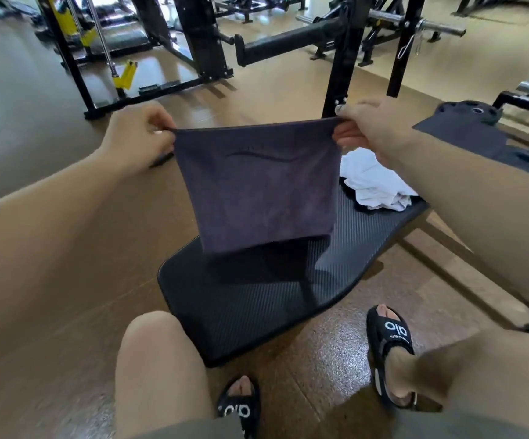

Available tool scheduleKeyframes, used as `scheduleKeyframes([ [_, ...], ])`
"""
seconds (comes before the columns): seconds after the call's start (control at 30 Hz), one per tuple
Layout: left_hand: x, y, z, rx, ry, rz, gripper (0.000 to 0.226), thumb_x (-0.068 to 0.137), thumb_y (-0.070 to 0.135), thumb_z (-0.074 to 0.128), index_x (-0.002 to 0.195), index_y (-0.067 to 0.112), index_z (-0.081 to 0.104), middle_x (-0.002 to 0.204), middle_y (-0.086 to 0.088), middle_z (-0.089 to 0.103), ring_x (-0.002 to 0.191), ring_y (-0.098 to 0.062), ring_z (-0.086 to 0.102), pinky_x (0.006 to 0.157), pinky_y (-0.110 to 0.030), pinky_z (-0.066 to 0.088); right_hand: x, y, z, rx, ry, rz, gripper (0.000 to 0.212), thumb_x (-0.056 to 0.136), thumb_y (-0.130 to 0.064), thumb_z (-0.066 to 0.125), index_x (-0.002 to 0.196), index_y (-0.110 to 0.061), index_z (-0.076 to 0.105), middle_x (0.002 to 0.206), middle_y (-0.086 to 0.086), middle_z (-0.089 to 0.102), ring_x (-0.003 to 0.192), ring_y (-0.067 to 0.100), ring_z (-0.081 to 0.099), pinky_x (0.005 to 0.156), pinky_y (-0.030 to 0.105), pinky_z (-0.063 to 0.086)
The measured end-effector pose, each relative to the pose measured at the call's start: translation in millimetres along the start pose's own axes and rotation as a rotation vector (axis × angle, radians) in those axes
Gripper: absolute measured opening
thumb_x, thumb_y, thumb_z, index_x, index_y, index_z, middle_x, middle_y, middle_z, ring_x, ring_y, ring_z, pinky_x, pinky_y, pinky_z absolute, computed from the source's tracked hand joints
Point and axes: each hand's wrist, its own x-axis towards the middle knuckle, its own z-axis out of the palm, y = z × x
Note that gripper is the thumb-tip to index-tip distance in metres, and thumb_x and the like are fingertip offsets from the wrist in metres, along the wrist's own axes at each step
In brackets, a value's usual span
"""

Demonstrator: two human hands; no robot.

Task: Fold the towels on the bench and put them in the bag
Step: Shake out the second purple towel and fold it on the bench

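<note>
A dark purple-grey towel (257,185) hangs doubled over in the air above the black ribbed bench pad (250,305). My left hand (139,134) pinches its top left corner. My right hand (371,125) pinches its top right corner, so the top edge is stretched level between them. A crumpled white towel (374,182) lies on the far right part of the bench pad, behind the hanging towel. No bag shows in this view.
My knees and two black sandals (390,353) are at the bottom, on the brown gym floor. Black rack uprights (342,58), a padded bar and yellow-trimmed machines stand behind the bench. Another dark pad (466,131) sits at the right.
</note>
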Motion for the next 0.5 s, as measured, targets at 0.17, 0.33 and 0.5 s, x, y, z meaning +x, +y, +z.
scheduleKeyframes([
  [0.17,9,8,-17,-0.101,0.149,0.059,0.023,0.082,0.013,0.063,0.081,0.036,0.061,0.088,-0.002,0.068,0.079,-0.021,0.072,0.077,-0.036,0.059,18,-15,14,0.218,0.085,-0.100,0.010,0.092,0.001,0.061,0.100,-0.004,0.059,0.088,0.019,0.069,0.075,0.026,0.074,0.066,0.029,0.062],
  [0.33,-69,-20,24,0.011,-0.037,0.075,0.025,0.086,0.004,0.071,0.087,0.029,0.065,0.083,0.001,0.068,0.069,-0.007,0.062,0.073,-0.028,0.052,4,54,5,0.166,0.015,0.038,0.010,0.092,0.004,0.061,0.092,-0.006,0.061,0.077,0.013,0.065,0.061,0.019,0.069,0.059,0.029,0.060],
  [0.5,-161,-53,105,0.165,-0.339,0.127,0.019,0.081,0.009,0.070,0.085,0.025,0.061,0.084,0.013,0.059,0.078,-0.017,0.061,0.070,-0.042,0.054,-22,179,-5,-0.077,0.019,0.260,0.017,0.092,0.005,0.061,0.081,-0.009,0.061,0.075,0.018,0.063,0.047,0.011,0.066,0.050,0.024,0.059],
])
